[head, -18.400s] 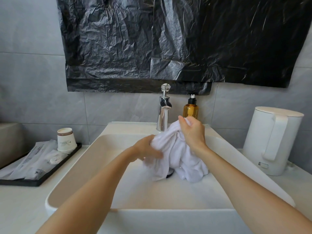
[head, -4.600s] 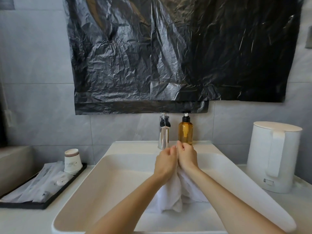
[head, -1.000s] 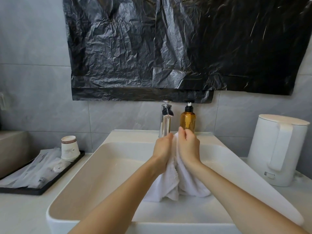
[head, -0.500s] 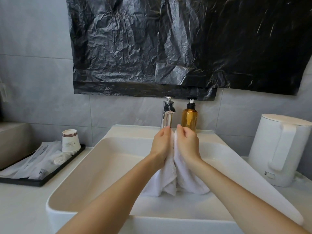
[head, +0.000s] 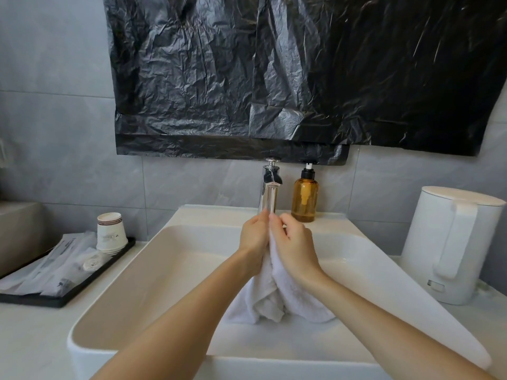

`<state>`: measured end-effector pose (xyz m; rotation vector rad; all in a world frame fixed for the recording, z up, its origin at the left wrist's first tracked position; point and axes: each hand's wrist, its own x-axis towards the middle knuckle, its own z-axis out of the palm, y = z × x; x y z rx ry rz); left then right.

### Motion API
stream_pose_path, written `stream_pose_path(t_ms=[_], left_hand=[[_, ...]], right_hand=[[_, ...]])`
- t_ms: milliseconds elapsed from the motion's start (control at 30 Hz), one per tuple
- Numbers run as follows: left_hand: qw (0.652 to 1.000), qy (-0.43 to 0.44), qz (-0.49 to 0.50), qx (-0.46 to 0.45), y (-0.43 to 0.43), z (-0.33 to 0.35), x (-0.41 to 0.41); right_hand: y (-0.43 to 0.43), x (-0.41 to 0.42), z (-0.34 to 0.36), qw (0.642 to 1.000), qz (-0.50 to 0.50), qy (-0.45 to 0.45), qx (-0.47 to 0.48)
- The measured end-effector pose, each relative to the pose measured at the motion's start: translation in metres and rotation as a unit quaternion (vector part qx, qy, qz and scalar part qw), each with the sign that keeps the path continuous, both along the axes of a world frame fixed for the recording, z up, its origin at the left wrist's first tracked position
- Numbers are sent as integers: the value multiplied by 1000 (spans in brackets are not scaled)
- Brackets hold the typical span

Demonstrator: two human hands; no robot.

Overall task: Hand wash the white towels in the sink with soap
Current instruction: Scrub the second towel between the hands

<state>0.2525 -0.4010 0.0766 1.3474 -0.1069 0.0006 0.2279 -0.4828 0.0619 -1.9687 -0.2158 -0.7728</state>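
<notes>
A white towel point(head: 277, 297) hangs bunched between my two hands over the white rectangular sink point(head: 164, 270), its lower folds resting on the basin floor. My left hand point(head: 253, 237) grips the towel's upper part from the left. My right hand point(head: 295, 246) grips it from the right, palm pressed toward the left hand. Both hands sit just in front of the chrome faucet point(head: 270, 192). An amber soap pump bottle point(head: 305, 197) stands on the sink's back ledge, right of the faucet. The towel's top edge is hidden between my palms.
A white electric kettle point(head: 450, 242) stands on the counter at the right. At the left, a black tray point(head: 68, 293) holds stacked paper cups point(head: 110, 233) and wrapped toiletries. A black plastic sheet point(head: 274, 78) covers the wall above the faucet.
Over the last second my hands stayed pressed together on the towel, shifting slightly against each other. Much earlier the towel was held wider apart and higher by the faucet.
</notes>
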Motion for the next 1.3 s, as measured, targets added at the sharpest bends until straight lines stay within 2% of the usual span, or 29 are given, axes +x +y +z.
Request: stream_pose_path(t_ms=[67, 167, 300, 333, 467, 600, 633, 733, 767, 900, 933, 1033, 1100, 1200, 1233, 1300], left_hand=[[1000, 8, -24, -13, 0, 2, -2], [997, 20, -71, 17, -3, 2, -7], [999, 33, -13, 0, 2, 1, 2], [999, 35, -12, -3, 3, 1, 2], [996, 44, -73, 20, -2, 1, -5], [999, 38, -8, -7, 2, -1, 5], [999, 39, -7, -15, 2, -2, 5], [998, 34, -43, -2, -2, -2, 1], [998, 31, -50, 8, -4, -2, 1], [999, 43, -16, -18, 3, -2, 8], [998, 51, -15, -22, 4, -2, 9], [998, 53, -41, -9, 0, -1, 4], [998, 41, -43, -6, -1, -1, 4], [1000, 21, -21, -5, 3, -3, 11], [999, 22, -23, 3, 3, -2, 10], [999, 25, -41, 3, 0, -1, 2]], right_hand=[[-6, 9, 7, 999, -18, 19, 23], [-14, 15, 14, 992, -96, 36, 77], [0, -4, 3, 1000, 24, -7, -17], [-1, -1, 4, 1000, 25, -1, -17], [-15, 12, 14, 995, -83, 23, 58], [-3, -10, 4, 998, 35, -18, -56], [-2, -8, 4, 997, 28, -18, -64], [-11, 9, 13, 997, -76, -16, 11], [-12, 8, 12, 996, -81, -23, 20], [-4, -9, 3, 995, 47, -46, -75], [-5, -5, 5, 996, 41, -37, -73], [-11, 10, 17, 998, -55, 11, 20], [-10, 3, 11, 999, -38, -33, 14], [-1, -11, 3, 994, 43, -74, -69], [-3, -6, 6, 996, 25, -60, -60], [-10, 7, 14, 998, -49, -20, 20]])
